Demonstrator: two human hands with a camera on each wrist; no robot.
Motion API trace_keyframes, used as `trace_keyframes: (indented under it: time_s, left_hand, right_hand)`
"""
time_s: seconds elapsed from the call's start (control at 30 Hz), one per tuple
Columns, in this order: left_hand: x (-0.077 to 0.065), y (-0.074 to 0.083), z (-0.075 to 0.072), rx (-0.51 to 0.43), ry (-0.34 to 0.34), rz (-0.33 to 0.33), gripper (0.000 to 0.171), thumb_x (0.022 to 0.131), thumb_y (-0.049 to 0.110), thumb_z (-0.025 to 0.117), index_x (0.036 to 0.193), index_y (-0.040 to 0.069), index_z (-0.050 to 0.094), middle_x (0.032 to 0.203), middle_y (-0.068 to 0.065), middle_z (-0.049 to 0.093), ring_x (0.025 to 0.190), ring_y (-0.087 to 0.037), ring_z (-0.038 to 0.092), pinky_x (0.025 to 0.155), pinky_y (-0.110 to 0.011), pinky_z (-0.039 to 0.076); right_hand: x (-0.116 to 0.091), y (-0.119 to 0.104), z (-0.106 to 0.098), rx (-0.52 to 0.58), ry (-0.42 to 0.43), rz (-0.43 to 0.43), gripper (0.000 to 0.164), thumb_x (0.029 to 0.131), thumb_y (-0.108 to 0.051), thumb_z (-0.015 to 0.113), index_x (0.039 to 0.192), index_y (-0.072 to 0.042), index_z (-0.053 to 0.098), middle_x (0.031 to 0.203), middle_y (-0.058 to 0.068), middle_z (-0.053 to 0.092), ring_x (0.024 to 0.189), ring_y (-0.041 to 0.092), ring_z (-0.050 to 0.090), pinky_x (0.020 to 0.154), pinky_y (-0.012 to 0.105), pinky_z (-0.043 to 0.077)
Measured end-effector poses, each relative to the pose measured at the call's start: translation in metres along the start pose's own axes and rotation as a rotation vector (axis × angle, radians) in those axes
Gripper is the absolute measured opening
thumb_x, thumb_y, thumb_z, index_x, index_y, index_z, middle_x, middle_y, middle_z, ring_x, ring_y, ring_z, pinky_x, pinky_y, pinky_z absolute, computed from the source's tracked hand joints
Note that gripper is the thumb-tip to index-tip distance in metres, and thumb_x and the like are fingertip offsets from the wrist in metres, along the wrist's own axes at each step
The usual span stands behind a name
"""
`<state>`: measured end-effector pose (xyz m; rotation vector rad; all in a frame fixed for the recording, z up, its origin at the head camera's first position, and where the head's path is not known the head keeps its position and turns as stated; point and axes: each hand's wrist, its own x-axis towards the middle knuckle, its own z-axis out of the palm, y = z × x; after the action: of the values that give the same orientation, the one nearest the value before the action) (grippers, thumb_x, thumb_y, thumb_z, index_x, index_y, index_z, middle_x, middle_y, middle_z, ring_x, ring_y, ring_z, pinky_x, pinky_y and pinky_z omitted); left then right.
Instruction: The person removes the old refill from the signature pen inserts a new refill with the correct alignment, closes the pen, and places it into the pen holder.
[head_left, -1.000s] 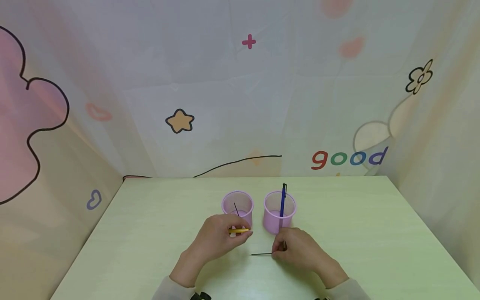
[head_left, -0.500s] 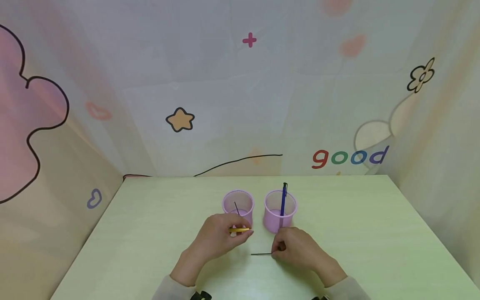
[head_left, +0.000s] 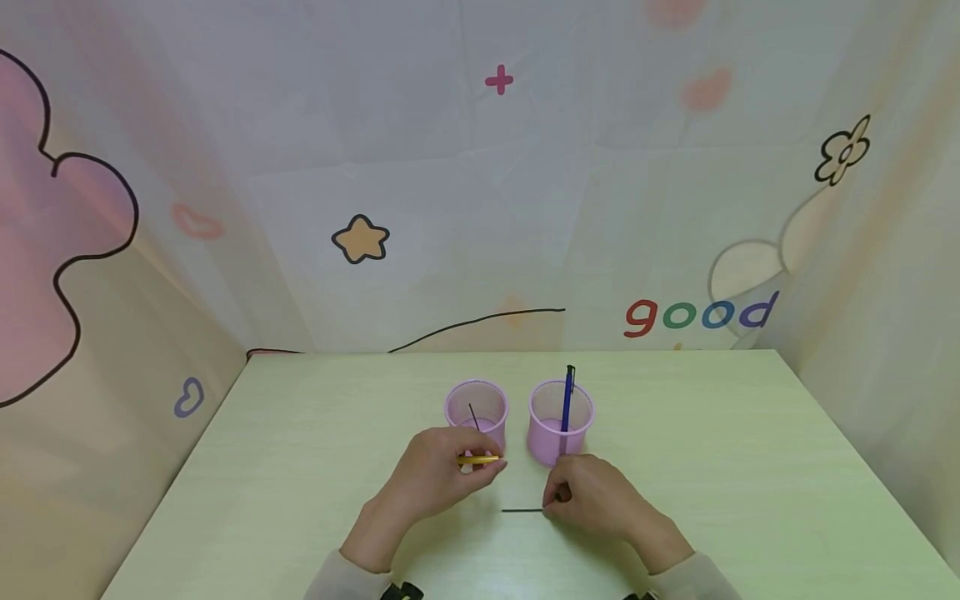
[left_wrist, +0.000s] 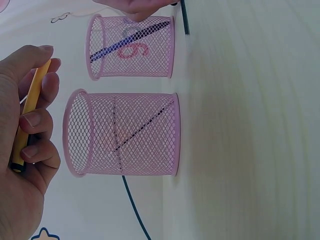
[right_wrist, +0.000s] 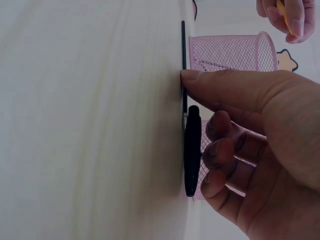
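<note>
My left hand (head_left: 431, 471) grips a yellow pen barrel (left_wrist: 34, 92) with a black end, held in curled fingers in front of the left pink mesh cup (head_left: 491, 433). My right hand (head_left: 600, 498) is low over the table before the right pink mesh cup (head_left: 543, 446). Its thumb and finger pinch a thin dark rod like a pen refill (head_left: 521, 510), which lies level at the tabletop and points left. In the right wrist view, a short black pen part (right_wrist: 192, 150) sits beside the rod's metal-tipped end, under the curled fingers; whether they touch it I cannot tell.
A blue pen (head_left: 566, 404) with a clip leans upright in the right cup. Inside the left cup stands a thin dark rod (head_left: 473, 416). The pale table (head_left: 735, 467) ends at a printed curtain (head_left: 450, 275) behind the cups.
The rod's left end has dipped very slightly toward the table's front edge. Both hands stay almost where they were, and the cups have not moved.
</note>
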<state>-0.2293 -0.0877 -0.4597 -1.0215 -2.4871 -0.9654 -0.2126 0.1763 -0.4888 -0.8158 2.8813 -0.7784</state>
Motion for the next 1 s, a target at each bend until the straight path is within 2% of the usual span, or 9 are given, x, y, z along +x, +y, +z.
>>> trace_keyframes:
  time_s: [0.57, 1.0]
  left_hand:
    - [0.0001, -0.0005, -0.0003, 0.004, 0.007, 0.002, 0.008, 0.088, 0.022, 0.084, 0.093, 0.023, 0.079, 0.087, 0.015, 0.076, 0.078, 0.002, 0.065, 0.072, -0.016, 0.054]
    - [-0.0001, -0.0005, 0.0001, -0.004, 0.010, -0.010, 0.008, 0.087, 0.022, 0.085, 0.093, 0.024, 0.079, 0.087, 0.016, 0.076, 0.078, 0.002, 0.065, 0.072, -0.017, 0.054]
  right_hand:
    - [0.0000, -0.0007, -0.0003, -0.005, -0.003, -0.002, 0.016, 0.080, -0.018, 0.087, 0.076, -0.026, 0.074, 0.072, -0.018, 0.053, 0.068, -0.003, 0.044, 0.062, 0.020, 0.040]
    - [0.0005, 0.0000, -0.0005, 0.001, 0.001, -0.014, 0.011, 0.080, -0.017, 0.086, 0.078, -0.023, 0.076, 0.073, -0.015, 0.054, 0.069, -0.003, 0.045, 0.063, 0.020, 0.040]
